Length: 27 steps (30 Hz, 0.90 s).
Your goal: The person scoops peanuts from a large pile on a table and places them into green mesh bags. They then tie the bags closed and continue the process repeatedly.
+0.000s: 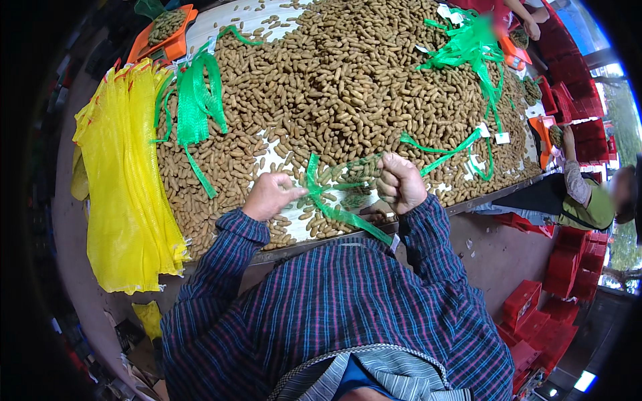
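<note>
Low over the near edge of the table, my left hand (271, 194) pinches a green mesh net bag (315, 189) between thumb and fingertips. The fist of my right hand (400, 183) grips the same net, whose thin mesh is stretched between the two hands. A gathered strip of it droops toward my body and ends near a white tag (395, 243). Behind and beneath the net lies a broad heap of unshelled peanuts (341, 90). I cannot tell whether the net holds any peanuts, since those below show through it.
Yellow mesh sacks (128, 185) drape over the table's left end. Green nets lie in a left bundle (195, 103) and a right pile (466, 42). Orange scales (168, 35) stand at the back left. A co-worker (577, 195) works at right, near stacked red crates (531, 321).
</note>
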Motion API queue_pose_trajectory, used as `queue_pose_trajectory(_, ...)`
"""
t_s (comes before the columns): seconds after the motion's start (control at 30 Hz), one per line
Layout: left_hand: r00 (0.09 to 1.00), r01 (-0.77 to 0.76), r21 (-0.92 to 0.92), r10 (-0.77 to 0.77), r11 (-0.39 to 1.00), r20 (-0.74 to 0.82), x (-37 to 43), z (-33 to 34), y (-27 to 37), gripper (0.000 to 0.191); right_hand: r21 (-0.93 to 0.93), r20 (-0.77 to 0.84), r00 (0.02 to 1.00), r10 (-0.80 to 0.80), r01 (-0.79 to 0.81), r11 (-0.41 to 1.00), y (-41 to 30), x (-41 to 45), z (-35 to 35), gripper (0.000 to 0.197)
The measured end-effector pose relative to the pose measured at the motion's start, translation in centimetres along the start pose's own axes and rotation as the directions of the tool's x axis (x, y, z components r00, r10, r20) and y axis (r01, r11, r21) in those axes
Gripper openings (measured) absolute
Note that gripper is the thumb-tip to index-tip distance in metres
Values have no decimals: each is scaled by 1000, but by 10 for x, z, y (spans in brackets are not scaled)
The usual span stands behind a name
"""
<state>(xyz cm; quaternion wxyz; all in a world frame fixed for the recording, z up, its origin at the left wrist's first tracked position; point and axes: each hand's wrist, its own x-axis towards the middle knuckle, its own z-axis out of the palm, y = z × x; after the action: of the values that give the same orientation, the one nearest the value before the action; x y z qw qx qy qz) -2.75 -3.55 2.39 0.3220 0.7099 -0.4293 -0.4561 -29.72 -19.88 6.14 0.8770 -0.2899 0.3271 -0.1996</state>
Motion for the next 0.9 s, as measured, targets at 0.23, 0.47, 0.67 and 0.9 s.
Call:
queue_pose_trajectory(0.23, 742, -10, -73, -41, 997, -669, 30, -5, -5, 31, -953, 15, 995, 99, -16, 303, 32, -4, 3, 18)
queue_pose_trajectory(0.47, 836, 218, -65, -221, 974, -503, 33, 29, -34, 26, 27, 198, 963, -185, 184, 983, 47, -8, 38, 20)
queue_pose_trajectory(0.67, 847, 221, -893, -532, 392, -24, 26, 42, -33, 33, 269, 289, 957, 11, -92, 959, 51, -9, 27, 17)
queue_pose_trajectory(0.9, 906, 394, -919, 155, 27, 393, -19, 34, 23, 45, -608, -511, 745, -429, 40, 793, 41, 34, -16, 36)
